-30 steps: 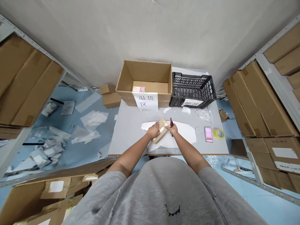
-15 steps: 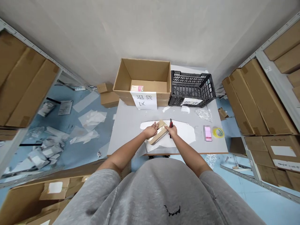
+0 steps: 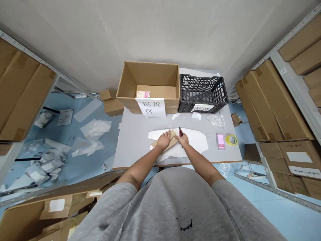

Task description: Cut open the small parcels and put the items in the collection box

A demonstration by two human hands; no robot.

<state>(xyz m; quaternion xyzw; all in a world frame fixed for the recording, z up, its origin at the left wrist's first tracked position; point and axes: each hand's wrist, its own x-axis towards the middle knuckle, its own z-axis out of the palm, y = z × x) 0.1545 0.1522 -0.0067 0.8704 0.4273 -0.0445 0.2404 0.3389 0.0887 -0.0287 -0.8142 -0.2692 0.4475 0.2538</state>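
Observation:
A small brown cardboard box (image 3: 171, 145) lies at a slant over white paper near the front of the table. My left hand (image 3: 163, 141) is on the box from the left, its fingers across the top and the thumb hidden. At the box's right end, my right hand (image 3: 184, 139) is closed around a red and black utility knife (image 3: 180, 132), which points away from me. The fingertips of this hand also touch the box. A white sheet (image 3: 197, 144) spreads beneath both hands, with translucent wrapping at the near edge.
Behind the work stand a large open carton (image 3: 173, 103) with a small pink-and-white box (image 3: 143, 94) inside and a black plastic crate (image 3: 200, 77). To the right lie a phone (image 3: 221, 141), yellow tape (image 3: 231, 140) and crumpled clear plastic (image 3: 216, 121). Carton-filled shelves flank the table (image 3: 132, 147).
My left hand has turned over the top of the cardboard box, and the box now lies lower and flatter. The right hand keeps the utility knife at the box's right end.

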